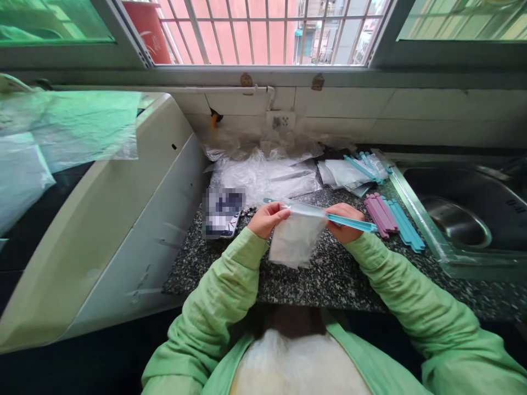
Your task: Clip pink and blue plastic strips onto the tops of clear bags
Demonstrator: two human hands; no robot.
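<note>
Over the front of the speckled counter, both hands hold a clear plastic bag [297,241] by its top edge, so it hangs down between them. My left hand [268,218] pinches the bag's upper left corner, thumb on top. Fingers wrapped round, my right hand [345,222] grips a blue bag-sealing clip [352,222] at the bag's upper right corner. The clip sticks out to the right past the hand, and a blue end also shows beyond my left hand. To the right lie pink clips [381,214] and more blue clips [403,224] in rows.
Loose plastic bags [267,175] spread along the back of the counter [329,280]. Bags with blue clips [349,173] lie near the sink [448,262]. A phone [230,225], partly blurred, lies left of my hands. A pale appliance [140,219] walls off the left side.
</note>
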